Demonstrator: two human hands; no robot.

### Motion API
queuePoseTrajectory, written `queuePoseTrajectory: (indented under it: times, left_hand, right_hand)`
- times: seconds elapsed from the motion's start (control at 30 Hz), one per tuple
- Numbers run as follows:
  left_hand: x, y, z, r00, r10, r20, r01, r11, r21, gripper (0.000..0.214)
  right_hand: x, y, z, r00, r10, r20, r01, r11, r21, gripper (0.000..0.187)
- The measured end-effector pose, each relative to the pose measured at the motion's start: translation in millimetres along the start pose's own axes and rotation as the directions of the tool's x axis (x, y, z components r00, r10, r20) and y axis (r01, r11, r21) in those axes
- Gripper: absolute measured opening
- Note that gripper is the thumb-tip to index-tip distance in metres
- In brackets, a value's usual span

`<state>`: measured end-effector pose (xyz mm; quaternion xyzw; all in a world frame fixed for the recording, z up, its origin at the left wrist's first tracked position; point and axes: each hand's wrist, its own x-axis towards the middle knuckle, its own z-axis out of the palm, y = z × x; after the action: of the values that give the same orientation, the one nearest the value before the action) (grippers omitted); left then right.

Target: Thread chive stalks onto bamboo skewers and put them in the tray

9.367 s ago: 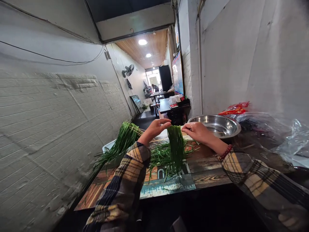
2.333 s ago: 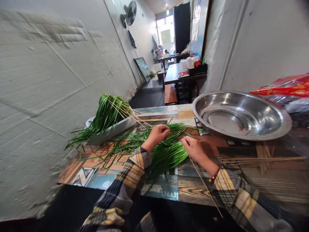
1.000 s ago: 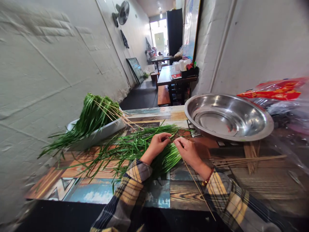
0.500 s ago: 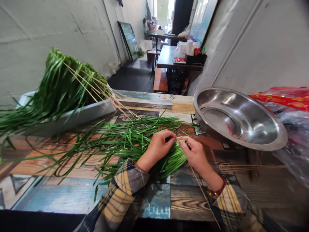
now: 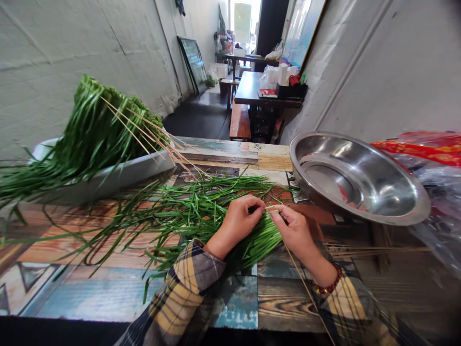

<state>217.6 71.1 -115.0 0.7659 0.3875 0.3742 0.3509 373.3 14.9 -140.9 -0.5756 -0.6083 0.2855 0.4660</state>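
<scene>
Loose green garlic chives (image 5: 194,206) lie across the table in front of me, their pale stem ends fanned out under my hands. My left hand (image 5: 241,218) is closed in a pinch at the stem ends; its fingertips partly hide what they grip. Close beside it, my right hand (image 5: 293,228) pinches at the same spot, thumb and forefinger almost touching the left fingertips. A thin bamboo skewer (image 5: 306,286) runs from beneath the right hand toward the table's front edge. Its upper end is hidden by the fingers and stems.
At the left, a white tray (image 5: 140,168) holds a thick row of chives (image 5: 108,120) threaded on bamboo skewers (image 5: 139,127). A steel basin (image 5: 392,192) stands at the right, beside plastic bags (image 5: 439,192). More skewers (image 5: 378,250) lie below the basin. Another table (image 5: 248,86) stands beyond.
The view has shifted slightly. Both hands stay together at the stem ends, with only small finger movement.
</scene>
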Motion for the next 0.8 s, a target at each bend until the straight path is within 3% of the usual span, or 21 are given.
queuePoseTrajectory:
  times: [0.8]
  left_hand:
    - [-0.7, 3.8, -3.0, 0.997, 0.067, 0.044, -0.069, 0.997, 0.042, 0.016]
  right_hand:
    - [2.0, -2.9, -2.2, 0.999, -0.033, -0.015, 0.032, 0.997, -0.075, 0.023]
